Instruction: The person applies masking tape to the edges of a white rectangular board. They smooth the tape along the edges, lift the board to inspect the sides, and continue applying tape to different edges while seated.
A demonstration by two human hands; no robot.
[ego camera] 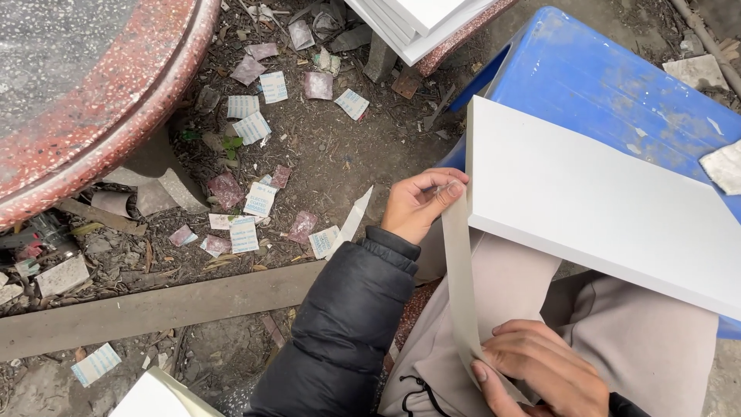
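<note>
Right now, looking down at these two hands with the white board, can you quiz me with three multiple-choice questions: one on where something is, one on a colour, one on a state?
1. Where does the white board rest?
A. On the blue plastic seat
B. On the red speckled table
C. Flat on the dirt

2. What colour is the sleeve on the left arm?
A. Yellow
B. Black
C. White

3. How is the pale strip held?
A. Lying loose on the ground
B. Rolled into a coil
C. Pinched by the left hand at the board's corner and by the right hand lower down

Answers: A, blue plastic shows beneath and behind the board. B, the puffy sleeve is black. C, the strip runs between both hands.
</note>
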